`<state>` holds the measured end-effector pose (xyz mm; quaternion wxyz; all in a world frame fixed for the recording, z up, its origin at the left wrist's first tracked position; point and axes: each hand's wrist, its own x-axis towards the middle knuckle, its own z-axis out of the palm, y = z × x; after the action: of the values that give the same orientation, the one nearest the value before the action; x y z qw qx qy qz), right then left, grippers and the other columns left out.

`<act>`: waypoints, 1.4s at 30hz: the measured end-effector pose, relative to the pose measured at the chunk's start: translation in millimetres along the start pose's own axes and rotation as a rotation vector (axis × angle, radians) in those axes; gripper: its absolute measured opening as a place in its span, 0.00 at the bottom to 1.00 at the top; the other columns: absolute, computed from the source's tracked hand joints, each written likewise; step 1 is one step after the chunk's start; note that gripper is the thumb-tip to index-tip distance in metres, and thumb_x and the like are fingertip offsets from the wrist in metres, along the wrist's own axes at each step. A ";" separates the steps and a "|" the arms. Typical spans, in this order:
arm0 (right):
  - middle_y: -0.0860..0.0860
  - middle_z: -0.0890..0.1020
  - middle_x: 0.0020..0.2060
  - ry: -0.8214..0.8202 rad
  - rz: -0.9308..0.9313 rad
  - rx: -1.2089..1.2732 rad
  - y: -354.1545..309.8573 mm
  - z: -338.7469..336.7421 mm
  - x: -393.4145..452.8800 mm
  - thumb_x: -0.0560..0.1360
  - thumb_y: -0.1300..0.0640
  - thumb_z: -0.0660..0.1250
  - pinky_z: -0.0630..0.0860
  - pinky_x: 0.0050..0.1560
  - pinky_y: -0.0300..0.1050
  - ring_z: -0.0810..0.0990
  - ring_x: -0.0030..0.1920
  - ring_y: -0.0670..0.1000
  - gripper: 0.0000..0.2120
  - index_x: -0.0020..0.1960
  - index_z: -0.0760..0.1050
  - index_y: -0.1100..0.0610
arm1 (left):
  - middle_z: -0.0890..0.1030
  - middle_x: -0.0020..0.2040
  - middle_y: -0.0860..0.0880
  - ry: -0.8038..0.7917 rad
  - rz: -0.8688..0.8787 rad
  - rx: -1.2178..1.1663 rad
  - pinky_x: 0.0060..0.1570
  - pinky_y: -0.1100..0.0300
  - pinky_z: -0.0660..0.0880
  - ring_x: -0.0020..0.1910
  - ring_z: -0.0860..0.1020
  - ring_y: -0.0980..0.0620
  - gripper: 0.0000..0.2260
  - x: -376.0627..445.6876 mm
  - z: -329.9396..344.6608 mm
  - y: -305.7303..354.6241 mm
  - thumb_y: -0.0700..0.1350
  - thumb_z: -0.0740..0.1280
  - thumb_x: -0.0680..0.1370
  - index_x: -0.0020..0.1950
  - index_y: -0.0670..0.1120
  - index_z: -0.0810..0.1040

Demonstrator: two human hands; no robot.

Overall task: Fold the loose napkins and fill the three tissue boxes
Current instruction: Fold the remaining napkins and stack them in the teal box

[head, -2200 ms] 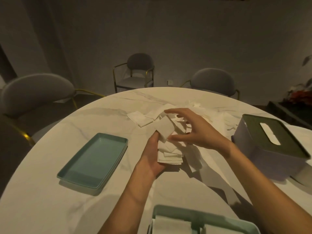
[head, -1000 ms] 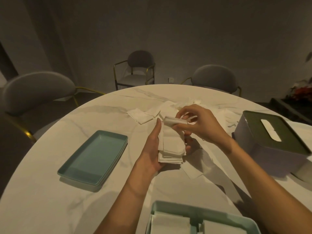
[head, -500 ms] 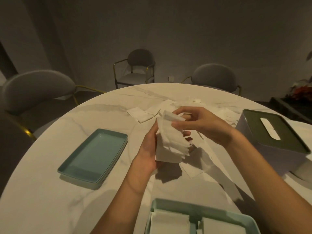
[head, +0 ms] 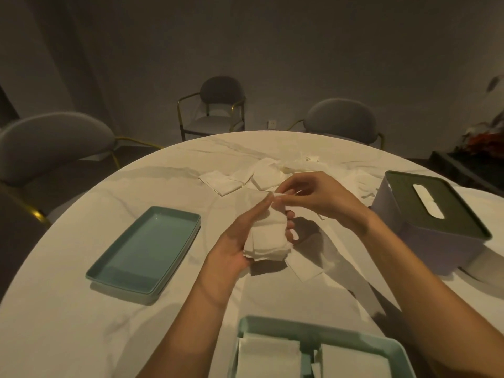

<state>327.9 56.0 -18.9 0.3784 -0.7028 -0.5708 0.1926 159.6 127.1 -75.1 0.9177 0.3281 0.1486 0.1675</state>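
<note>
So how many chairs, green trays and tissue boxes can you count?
Chairs: 3
Green trays: 2
Tissue boxes: 1
Total: 6

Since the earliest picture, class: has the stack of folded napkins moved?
Yes. The stack of folded napkins, gripped by the left hand, has lifted off the table.

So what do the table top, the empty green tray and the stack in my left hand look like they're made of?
Table top: pale with grey veining and a soft sheen, probably marble or a marble-look slab.
Green tray: smooth and glossy, maybe glazed ceramic or plastic; can't tell.
Stack of napkins: thin, matte white, limp layered edges, so tissue paper.
</note>
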 end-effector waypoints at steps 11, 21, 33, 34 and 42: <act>0.42 0.82 0.45 -0.733 0.074 -0.488 12.3 -11.1 -10.7 0.66 0.47 0.83 0.77 0.51 0.37 0.79 0.46 0.44 0.20 0.53 0.78 0.43 | 0.82 0.50 0.42 0.152 0.076 -0.300 0.55 0.53 0.75 0.46 0.79 0.46 0.13 -3.3 -12.5 8.4 0.42 0.65 0.81 0.45 0.39 0.88; 0.42 0.83 0.57 -0.705 -0.115 -0.157 -17.6 -18.2 -21.2 0.78 0.49 0.72 0.79 0.61 0.44 0.81 0.58 0.46 0.16 0.65 0.79 0.49 | 0.78 0.70 0.40 0.163 0.082 -0.164 0.68 0.44 0.74 0.67 0.78 0.42 0.25 -8.0 -14.1 0.4 0.33 0.70 0.74 0.70 0.46 0.80; 0.40 0.85 0.42 -0.142 0.011 0.149 -7.5 7.4 -3.7 0.71 0.42 0.76 0.79 0.47 0.38 0.84 0.48 0.46 0.11 0.51 0.85 0.45 | 0.83 0.49 0.39 0.147 0.042 -0.037 0.54 0.42 0.77 0.47 0.81 0.38 0.22 5.0 4.3 -1.0 0.51 0.78 0.69 0.59 0.41 0.84; 0.44 0.85 0.42 -0.113 0.038 0.192 -5.4 9.2 -2.4 0.70 0.43 0.77 0.77 0.46 0.39 0.84 0.47 0.48 0.11 0.49 0.85 0.46 | 0.82 0.48 0.39 0.162 0.058 -0.027 0.52 0.43 0.78 0.45 0.81 0.39 0.20 6.0 5.8 -0.4 0.53 0.75 0.72 0.58 0.42 0.85; 0.54 0.86 0.38 0.031 0.142 0.225 1.8 31.1 -4.9 0.69 0.45 0.80 0.79 0.34 0.37 0.83 0.32 0.48 0.17 0.47 0.83 0.57 | 0.85 0.50 0.41 0.163 0.094 0.066 0.47 0.47 0.82 0.43 0.85 0.42 0.28 0.1 3.1 1.1 0.68 0.63 0.78 0.49 0.46 0.89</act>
<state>305.8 60.9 -41.0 0.4490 -0.6972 -0.4887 0.2710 160.6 126.2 -72.1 0.8824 0.3499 0.2128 0.2315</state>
